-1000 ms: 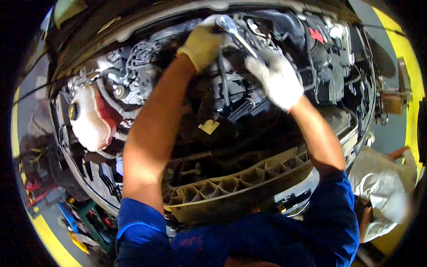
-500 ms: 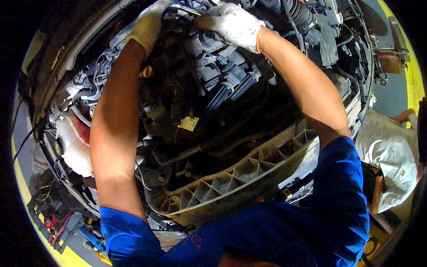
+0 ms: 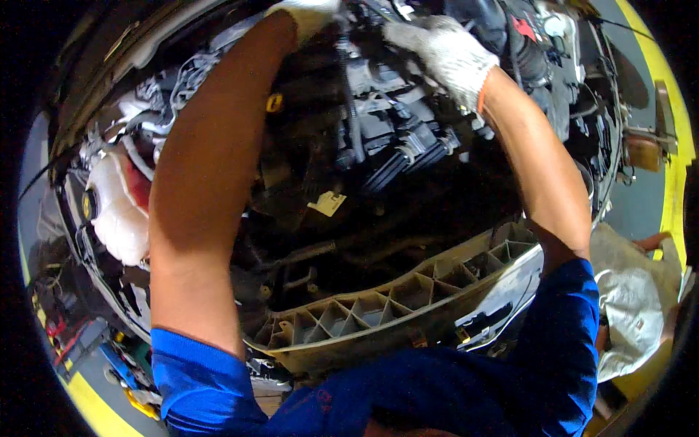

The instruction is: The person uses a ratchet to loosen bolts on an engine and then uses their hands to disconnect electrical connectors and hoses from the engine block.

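Observation:
My left hand [image 3: 309, 20], in a pale knit glove, reaches to the top edge among the engine parts, its fingers hidden. Right of it, my right hand [image 3: 448, 58], in a white glove with orange cuff, has its fingers curled over metal parts; what they hold is unclear. Between and below the hands lie black and grey engine components [image 3: 393, 124] with hoses. A pale yellow tag [image 3: 326, 204] sits lower in the dark bay. A translucent white reservoir [image 3: 113, 218] with reddish liquid is left of my left forearm.
A ribbed plastic front beam [image 3: 389, 298] curves across the lower bay. A co-worker [image 3: 630, 313] in light clothing is low at the right. Tools [image 3: 127, 364] lie at the lower left; a wooden block [image 3: 641, 149] and a yellow floor line [image 3: 673, 138] are at the right.
The shiny ratchet seen between my hands a second ago is now mostly out of sight. Since half a second ago, both hands have shifted rightward in view, the right also slightly down.

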